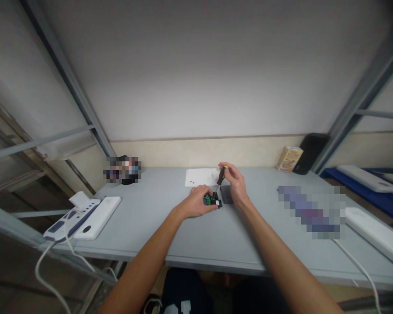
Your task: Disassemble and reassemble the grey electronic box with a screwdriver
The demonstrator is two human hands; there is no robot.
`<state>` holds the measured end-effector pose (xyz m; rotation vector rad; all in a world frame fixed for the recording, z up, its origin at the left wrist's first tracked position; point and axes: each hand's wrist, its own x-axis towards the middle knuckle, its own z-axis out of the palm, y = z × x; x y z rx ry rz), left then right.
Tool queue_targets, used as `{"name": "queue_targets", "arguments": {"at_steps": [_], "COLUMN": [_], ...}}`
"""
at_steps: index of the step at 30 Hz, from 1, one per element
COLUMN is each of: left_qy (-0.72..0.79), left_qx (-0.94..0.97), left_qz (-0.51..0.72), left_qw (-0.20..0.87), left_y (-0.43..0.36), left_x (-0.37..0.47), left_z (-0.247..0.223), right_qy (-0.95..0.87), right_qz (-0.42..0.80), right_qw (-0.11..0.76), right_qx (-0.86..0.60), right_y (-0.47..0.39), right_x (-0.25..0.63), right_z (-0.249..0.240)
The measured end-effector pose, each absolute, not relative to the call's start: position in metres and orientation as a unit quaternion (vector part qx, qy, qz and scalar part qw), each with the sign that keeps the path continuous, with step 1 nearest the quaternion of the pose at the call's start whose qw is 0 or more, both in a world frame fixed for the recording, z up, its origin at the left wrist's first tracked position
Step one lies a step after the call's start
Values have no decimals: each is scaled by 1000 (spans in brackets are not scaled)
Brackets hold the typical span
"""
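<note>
My left hand [199, 201] is closed around a small black device with a green circuit board [209, 199], its fingers and thumb on either side of it. In my right hand [236, 183] is a screwdriver [222, 175] with a black and yellow handle, tilted so that its shaft runs down to the device. Whether the tip sits in a screw is too small to tell. A dark flat piece [227, 195] lies on the table beside the device, partly behind my right hand. Behind both hands rests a white sheet [201, 175] with a few tiny dark bits on it.
On the grey table [144, 226], a power strip [72, 218] and a white slab-like case [100, 218] lie at the left. A yellowish box [289, 159] and a black object [311, 152] stand at the back right. Another white long case [376, 233] lies at the right edge, near a cable.
</note>
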<state>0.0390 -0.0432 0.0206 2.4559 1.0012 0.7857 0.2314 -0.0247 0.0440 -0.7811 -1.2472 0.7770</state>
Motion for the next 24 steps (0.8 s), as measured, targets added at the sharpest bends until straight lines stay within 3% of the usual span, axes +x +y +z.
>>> {"name": "queue_targets", "arguments": {"at_steps": [9, 15, 24], "left_qy": [341, 331, 334], "left_qx": [877, 877, 882], "left_qz": [284, 292, 282], "left_qw": [186, 189, 177], "left_y": [-45, -44, -43], "left_x": [38, 38, 38], "left_z": [21, 20, 18], "right_qy": [-577, -584, -579], "right_qz": [379, 296, 314], "right_qw": [645, 668, 672], "right_qx": [-328, -354, -340], "right_y": [-26, -29, -27], "right_x": [232, 229, 231], "right_z": [47, 48, 47]}}
